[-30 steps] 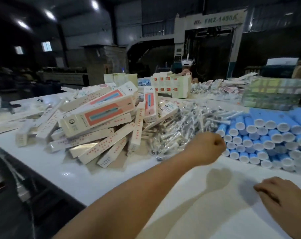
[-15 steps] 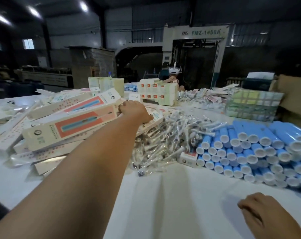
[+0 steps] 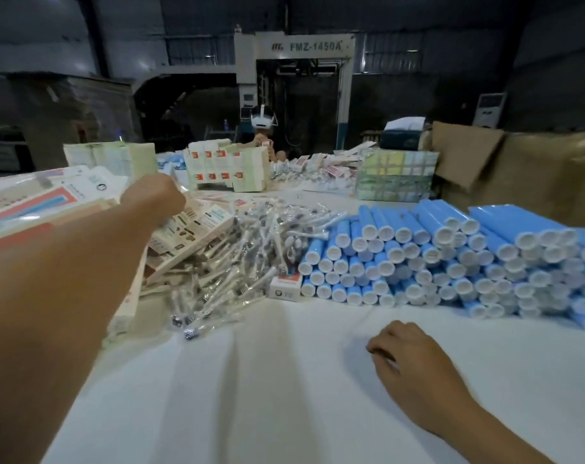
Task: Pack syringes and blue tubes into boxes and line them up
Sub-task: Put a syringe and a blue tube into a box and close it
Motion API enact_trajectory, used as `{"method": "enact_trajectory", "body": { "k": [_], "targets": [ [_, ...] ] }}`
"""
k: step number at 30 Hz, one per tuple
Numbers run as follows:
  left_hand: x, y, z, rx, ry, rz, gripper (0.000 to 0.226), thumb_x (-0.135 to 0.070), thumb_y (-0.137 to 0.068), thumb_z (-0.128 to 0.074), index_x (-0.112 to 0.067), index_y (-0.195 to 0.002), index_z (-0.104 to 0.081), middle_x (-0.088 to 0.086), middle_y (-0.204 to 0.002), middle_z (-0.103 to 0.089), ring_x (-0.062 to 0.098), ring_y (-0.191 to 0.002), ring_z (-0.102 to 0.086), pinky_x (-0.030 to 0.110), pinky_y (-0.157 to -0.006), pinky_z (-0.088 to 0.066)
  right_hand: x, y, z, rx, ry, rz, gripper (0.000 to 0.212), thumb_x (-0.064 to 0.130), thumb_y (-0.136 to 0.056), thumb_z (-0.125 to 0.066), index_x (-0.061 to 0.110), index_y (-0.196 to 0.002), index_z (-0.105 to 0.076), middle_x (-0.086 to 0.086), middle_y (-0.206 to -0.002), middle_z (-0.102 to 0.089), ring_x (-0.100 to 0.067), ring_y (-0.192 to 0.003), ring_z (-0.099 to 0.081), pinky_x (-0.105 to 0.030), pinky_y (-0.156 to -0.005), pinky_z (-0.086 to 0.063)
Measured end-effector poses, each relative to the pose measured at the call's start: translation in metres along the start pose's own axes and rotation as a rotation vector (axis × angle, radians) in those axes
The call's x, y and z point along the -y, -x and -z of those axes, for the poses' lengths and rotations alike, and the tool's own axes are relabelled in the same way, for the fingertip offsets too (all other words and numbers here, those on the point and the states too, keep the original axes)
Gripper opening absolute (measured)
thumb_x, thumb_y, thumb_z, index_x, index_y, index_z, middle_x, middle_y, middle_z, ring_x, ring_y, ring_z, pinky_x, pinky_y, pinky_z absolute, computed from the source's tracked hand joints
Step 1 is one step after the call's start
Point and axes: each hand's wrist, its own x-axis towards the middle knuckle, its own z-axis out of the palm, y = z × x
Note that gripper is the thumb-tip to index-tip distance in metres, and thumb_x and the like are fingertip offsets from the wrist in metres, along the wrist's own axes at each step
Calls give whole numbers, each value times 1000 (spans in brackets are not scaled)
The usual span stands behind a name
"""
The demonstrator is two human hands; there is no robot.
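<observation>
Packing looks barely begun here: flat cartons point(image 3: 184, 239) piled at left, wrapped syringes point(image 3: 251, 249) heaped in the middle, blue tubes point(image 3: 435, 259) stacked at right, bare table point(image 3: 284, 380) in front with no lined-up boxes near the person. Left hand point(image 3: 152, 195) reaches over the carton pile, seen from behind; fingers hidden, can't tell if it grips a carton. Right hand point(image 3: 415, 360) rests on the table, fingers loosely curled, holding nothing. Versus half a second ago: left hand sits about the same over the cartons, right hand is further into view.
</observation>
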Motion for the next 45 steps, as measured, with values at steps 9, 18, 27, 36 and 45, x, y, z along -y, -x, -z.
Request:
{"method": "enact_trajectory", "body": {
  "k": [9,18,27,36,45],
  "targets": [
    [-64,69,1,165,206,-349,39,-6,-97,-36,-9,-134,-50,18,-122,-57,36,-100,-59,33,-73,-46,-11,-4,-2,-87,-481,-247,16,25,-96,-49,28,-94,-65,12,-91,-60,-3,-80,-54,-20,-73,-43],
    [-99,228,-63,554,214,-685,37,-3,-91,-38,-18,-111,-65,1,-103,-58,17,-75,-52,29,-66,-42,-20,0,29,-83,-1318,-632,33,31,-94,-49,18,-76,-74,-8,-85,-75,-24,-71,-72,-32,-59,-53],
    [-82,247,-74,446,113,-857,45,-65,-84,-38,-39,-118,-51,-12,-110,-62,10,-85,-52,28,-63,-38,-21,-2,19,-178,-1010,-559,31,26,-97,-49,18,-77,-71,3,-83,-75,-18,-82,-71,-36,-73,-55],
    [-84,256,-84,274,-92,-1017,71,-76,-79,-44,-28,-130,-36,-9,-115,-50,15,-101,-45,30,-70,-30,-14,-24,64,-360,-266,-267,28,24,-97,-48,10,-76,-61,-3,-71,-62,-17,-61,-53,-32,-57,-43],
    [-83,262,-99,131,-95,-1134,57,-68,-88,-32,-23,-122,-41,-2,-113,-55,21,-97,-49,32,-68,-27,-24,-137,131,9,571,-402,14,10,-93,-45,5,-82,-52,-7,-79,-49,-27,-71,-48,-34,-65,-39]
  ]
}}
